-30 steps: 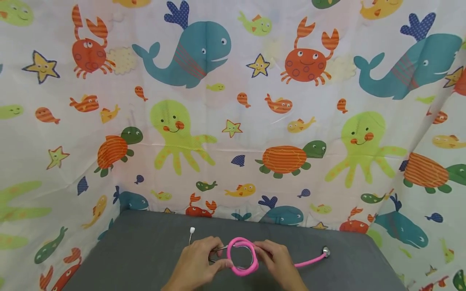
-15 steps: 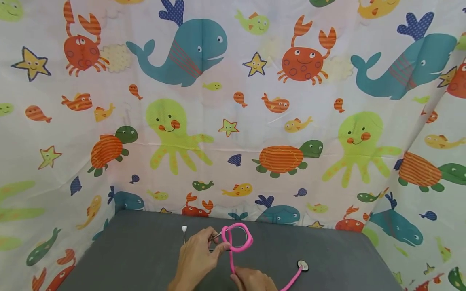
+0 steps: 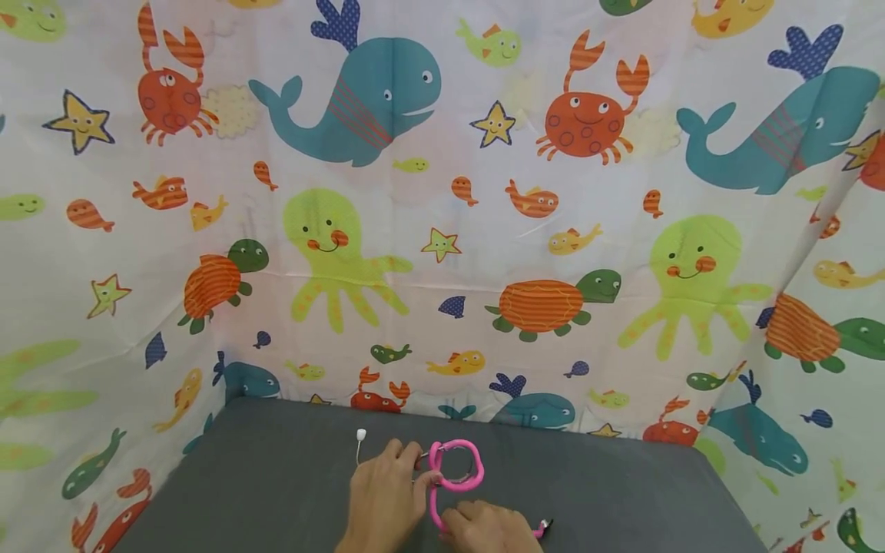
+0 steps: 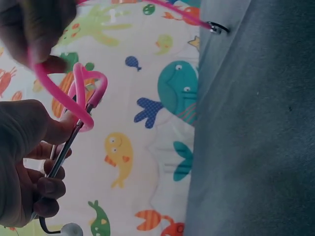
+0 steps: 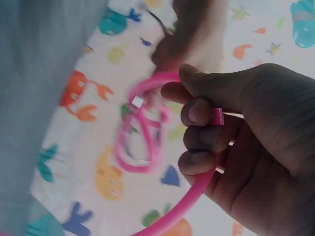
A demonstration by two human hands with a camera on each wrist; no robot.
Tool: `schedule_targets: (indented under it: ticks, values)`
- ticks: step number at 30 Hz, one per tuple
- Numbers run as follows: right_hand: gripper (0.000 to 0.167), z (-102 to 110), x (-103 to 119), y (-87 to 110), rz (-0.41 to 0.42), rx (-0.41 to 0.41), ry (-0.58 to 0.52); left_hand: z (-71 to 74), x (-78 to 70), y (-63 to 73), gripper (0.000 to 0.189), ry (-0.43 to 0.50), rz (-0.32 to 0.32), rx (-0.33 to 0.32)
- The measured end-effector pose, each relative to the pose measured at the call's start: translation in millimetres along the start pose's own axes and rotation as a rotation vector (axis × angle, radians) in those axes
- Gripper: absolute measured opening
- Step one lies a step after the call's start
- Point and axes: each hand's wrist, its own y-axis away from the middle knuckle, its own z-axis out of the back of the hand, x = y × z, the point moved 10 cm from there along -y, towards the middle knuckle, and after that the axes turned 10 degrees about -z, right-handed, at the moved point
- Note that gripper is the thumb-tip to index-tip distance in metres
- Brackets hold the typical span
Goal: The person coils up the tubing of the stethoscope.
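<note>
Both hands hold a stethoscope with pink tubing [image 3: 479, 461]. My left hand [image 3: 387, 488] grips its metal ear tubes [image 4: 63, 155] beside a loop made by the tubing. A white eartip [image 3: 361, 435] sticks out beyond the left hand's knuckles. From the loop's left side, a length of tube runs down to my right hand [image 3: 491, 528], whose fingers curl round it. The right wrist view shows the tube [image 5: 184, 204] passing through that curled grip. Past the right hand, the silver chestpiece [image 3: 545, 527] hangs at the tube's end.
A dark grey table [image 3: 290, 468] lies beneath the hands. Behind it and along both sides hangs a white curtain [image 3: 429, 322] printed with sea animals, its lower edge meeting the table's back.
The right hand has left the loop's right side and moved down and left, gripping the tube below the loop. The chestpiece has shifted left and nearer. The left hand keeps its hold.
</note>
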Motion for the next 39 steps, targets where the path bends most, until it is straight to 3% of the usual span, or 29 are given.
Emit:
schedule_targets:
  ticks: [5, 11, 18, 24, 32, 39]
  values:
    - [0.017, 41, -10, -2.5, 0.017, -0.117, -0.004, -5.1, -15.7, 2.6, 0.030, 0.002, -0.084, 0.046]
    - [0.031, 64, -32, -8.6, -0.032, -0.201, -0.037, -13.3, -28.8, 4.4, 0.027, 0.061, -0.137, 0.160]
    - [0.025, 70, -49, -12.5, -0.047, -0.360, -0.099, -11.4, -42.5, 6.7, 0.019, 0.069, -0.208, 0.123]
    - [0.022, 58, -66, -17.3, -0.120, -0.286, -0.203, -9.6, -45.7, 9.4, 0.017, 0.108, -0.239, 0.077]
    - [0.011, 54, -80, -19.6, -0.146, -0.210, -0.389, -14.9, -38.8, 12.3, 0.023, 0.273, -0.201, 0.161]
    - [0.004, 52, -84, -21.4, -0.121, -0.165, -0.459, -13.5, -41.0, 15.2, 0.030, 0.360, -0.253, 0.138]
